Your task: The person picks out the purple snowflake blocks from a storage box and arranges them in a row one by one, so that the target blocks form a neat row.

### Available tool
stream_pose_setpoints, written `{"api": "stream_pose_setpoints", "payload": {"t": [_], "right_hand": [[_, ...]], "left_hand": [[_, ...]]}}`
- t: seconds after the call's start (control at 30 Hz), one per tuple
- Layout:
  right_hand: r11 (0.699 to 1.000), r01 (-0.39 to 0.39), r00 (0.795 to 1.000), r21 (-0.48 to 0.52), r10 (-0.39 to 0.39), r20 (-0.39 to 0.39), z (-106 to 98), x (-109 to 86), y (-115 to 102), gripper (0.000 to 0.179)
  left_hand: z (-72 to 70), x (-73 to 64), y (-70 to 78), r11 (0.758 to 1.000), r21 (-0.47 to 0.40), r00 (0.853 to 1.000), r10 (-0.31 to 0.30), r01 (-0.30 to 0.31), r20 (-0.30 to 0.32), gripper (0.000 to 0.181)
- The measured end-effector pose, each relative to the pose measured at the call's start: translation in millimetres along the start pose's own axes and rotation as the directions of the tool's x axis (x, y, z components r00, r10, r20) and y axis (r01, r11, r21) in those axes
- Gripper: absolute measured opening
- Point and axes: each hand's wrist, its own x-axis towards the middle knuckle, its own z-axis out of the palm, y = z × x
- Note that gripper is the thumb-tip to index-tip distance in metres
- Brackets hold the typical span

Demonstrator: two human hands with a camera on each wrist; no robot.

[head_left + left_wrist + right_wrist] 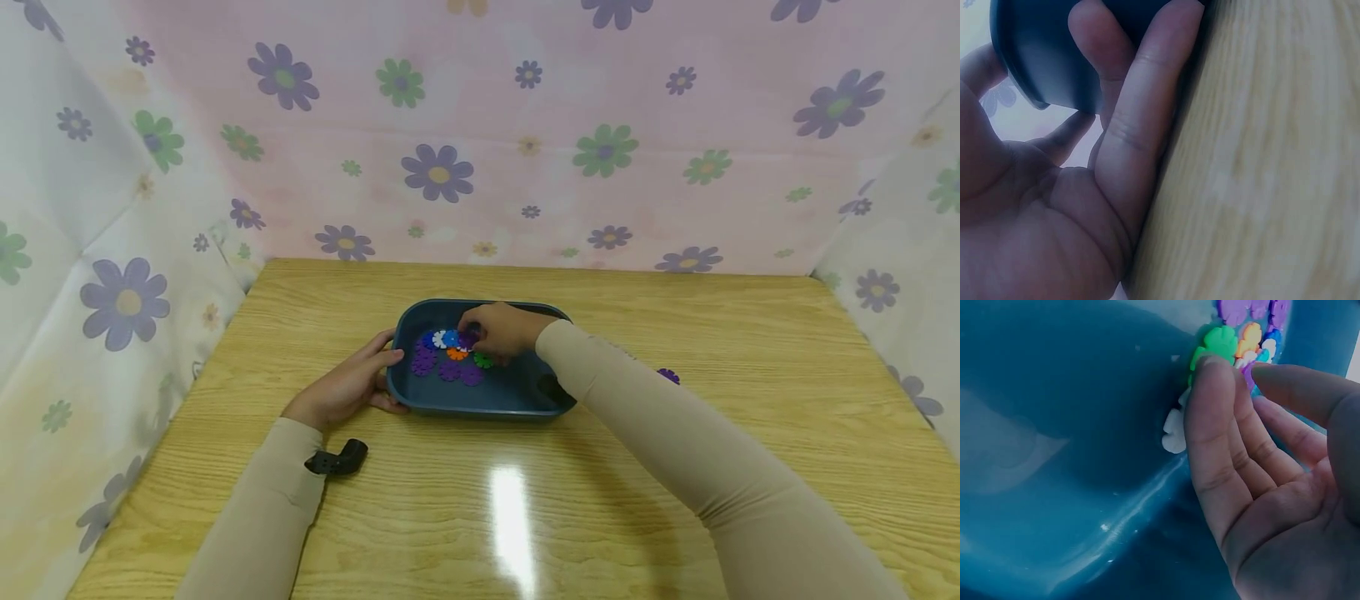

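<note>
A dark teal plastic basin sits on the table with several notched, flower-shaped plastic discs in its left half. My left hand grips the basin's left end, thumb over the rim and fingers against the outer wall, as the left wrist view also shows. Inside the basin, my right hand pinches a purple disc between thumb and fingers. Around it lie an orange disc, a green disc, a blue disc and more purple discs. A white disc is partly hidden behind my right fingers.
Another purple disc lies on the wooden table right of the basin, partly behind my right sleeve. A black band with a small device is on my left wrist. Flower-printed cloth hangs behind and at both sides.
</note>
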Motion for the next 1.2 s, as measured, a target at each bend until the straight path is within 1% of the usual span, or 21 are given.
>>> {"api": "stream_pose_setpoints", "payload": {"t": [0.1, 0.33, 0.63, 0.83, 1.03, 1.2], "right_hand": [[1.000, -0.006, 1.000, -0.011, 0.006, -0.006, 2, 0.8, 1, 0.042], [0.998, -0.009, 0.999, -0.058, 0.006, -0.038, 4, 1.6, 3, 0.037], [0.999, 0.002, 0.998, -0.052, -0.005, -0.063, 7, -0.8, 4, 0.028], [0.998, 0.016, 0.998, -0.055, -0.019, -0.057, 7, -1.5, 4, 0.023], [0.999, 0.032, 0.999, 0.000, -0.032, -0.027, 2, -2.6, 4, 0.015], [0.997, 0.057, 0.997, 0.055, -0.053, -0.060, -9, -9.9, 0, 0.016]], "left_hand": [[0.0, 0.0, -1.3, 1.000, 0.001, 1.000, 0.000, 0.000, 0.000, 0.059], [0.7, -1.3, -1.9, 1.000, 0.001, 1.000, 0.004, -0.004, 0.001, 0.058], [1.8, -1.9, -0.5, 1.000, -0.006, 1.000, 0.003, -0.003, 0.009, 0.059], [3.0, -2.1, 0.5, 1.000, -0.006, 1.000, 0.004, -0.004, 0.013, 0.059], [2.2, -1.4, 0.9, 1.000, -0.005, 1.000, 0.004, -0.004, 0.011, 0.059], [-0.1, -1.4, 2.0, 1.000, -0.001, 1.000, 0.002, -0.002, -0.003, 0.058]]}}
